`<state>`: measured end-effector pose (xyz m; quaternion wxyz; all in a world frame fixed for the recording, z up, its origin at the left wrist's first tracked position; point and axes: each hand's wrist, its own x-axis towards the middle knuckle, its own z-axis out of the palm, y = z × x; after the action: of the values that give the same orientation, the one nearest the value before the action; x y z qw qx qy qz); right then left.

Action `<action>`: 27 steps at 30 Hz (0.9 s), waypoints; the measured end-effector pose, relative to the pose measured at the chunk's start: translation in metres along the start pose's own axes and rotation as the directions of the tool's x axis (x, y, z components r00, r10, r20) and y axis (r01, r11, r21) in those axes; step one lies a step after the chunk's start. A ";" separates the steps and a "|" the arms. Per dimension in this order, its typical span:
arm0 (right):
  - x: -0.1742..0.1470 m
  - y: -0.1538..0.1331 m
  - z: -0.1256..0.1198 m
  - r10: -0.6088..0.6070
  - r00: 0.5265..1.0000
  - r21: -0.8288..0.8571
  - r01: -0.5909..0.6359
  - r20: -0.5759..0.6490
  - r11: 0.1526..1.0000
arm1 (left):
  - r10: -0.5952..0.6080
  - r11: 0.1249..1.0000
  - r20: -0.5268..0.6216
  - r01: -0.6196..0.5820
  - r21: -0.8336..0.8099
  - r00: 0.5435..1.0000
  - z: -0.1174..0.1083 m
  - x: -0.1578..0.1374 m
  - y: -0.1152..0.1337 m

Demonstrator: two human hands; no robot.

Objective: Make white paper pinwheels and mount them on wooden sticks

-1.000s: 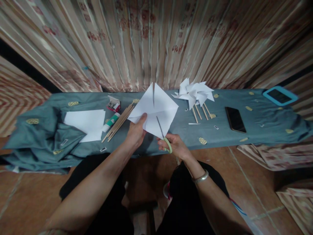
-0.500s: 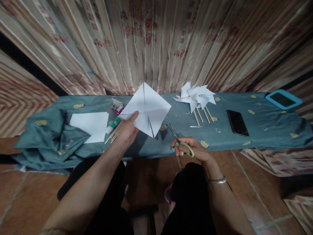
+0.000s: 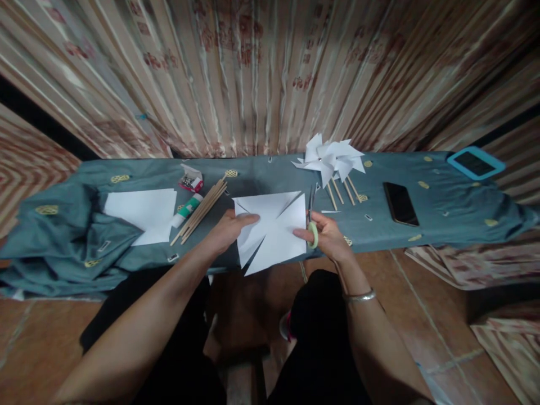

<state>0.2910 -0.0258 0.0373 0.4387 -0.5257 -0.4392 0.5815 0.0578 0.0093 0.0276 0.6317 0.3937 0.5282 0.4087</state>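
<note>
A square sheet of white paper, slit inward from its corners, is held up over the near edge of the cloth-covered table. My left hand pinches its left side, thumb on top. On the right side, my right hand grips the paper with its thumb on top and also keeps hold of green-handled scissors. The scissor blades point away from me, beside the paper's right edge. Beyond my right hand lie white paper pinwheels on wooden sticks.
Left of the held sheet are several wooden sticks, a green and white glue stick, a small red box and white paper sheets. Rightward lie a black phone and a blue-framed tablet. A curtain hangs behind the table.
The paper has turned from a diamond to a squarer position and come lower, nearer me. My right hand has moved up and taken hold of its right side, still with the scissors.
</note>
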 end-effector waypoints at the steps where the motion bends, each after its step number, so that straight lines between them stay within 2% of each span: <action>1: 0.000 0.000 0.002 0.016 1.000 0.007 -0.016 0.023 1.000 | -0.008 1.000 0.006 0.008 0.017 1.000 0.000 0.000 0.000; 4: 0.001 0.004 0.004 0.036 0.999 0.029 -0.037 0.035 0.999 | -0.020 1.000 0.017 0.020 0.002 1.000 0.002 -0.001 0.002; 6: 0.004 0.008 0.004 0.018 1.000 0.058 -0.017 -0.014 0.998 | -0.019 0.997 0.048 0.023 -0.075 0.999 0.005 -0.002 0.006; 9: 0.011 0.015 0.006 -0.044 0.983 0.105 0.063 -0.176 0.992 | 0.010 0.967 0.143 0.027 -0.252 0.990 0.011 -0.005 0.012; 12: 0.018 0.019 0.010 -0.085 0.934 0.151 0.146 -0.347 0.978 | 0.047 0.928 0.232 0.043 -0.370 0.972 0.016 -0.009 0.013; 15: 0.022 0.019 0.016 -0.116 0.893 0.154 0.201 -0.435 0.968 | 0.069 0.928 0.249 0.029 -0.371 0.966 0.022 -0.014 0.008; 18: 0.022 0.020 0.024 -0.142 0.887 0.142 0.224 -0.439 0.964 | 0.092 0.949 0.244 -0.010 -0.315 0.965 0.032 -0.018 0.003; 21: 0.022 0.022 0.033 -0.146 0.912 0.150 0.217 -0.383 0.965 | 0.101 0.951 0.206 -0.033 -0.307 0.973 0.043 -0.019 0.000; 24: 0.021 0.026 0.041 -0.130 0.934 0.155 0.190 -0.331 0.969 | 0.104 0.945 0.052 -0.082 -0.317 0.993 0.050 -0.016 -0.005; 27: 0.021 0.026 0.045 -0.098 0.952 0.150 0.146 -0.289 0.978 | 0.154 0.949 -0.094 -0.174 -0.263 0.983 0.049 -0.011 -0.009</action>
<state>0.2438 -0.0139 0.0104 0.5748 -0.5351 -0.3532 0.5084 0.1062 -0.0070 0.0298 0.6237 0.3313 0.4553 0.5422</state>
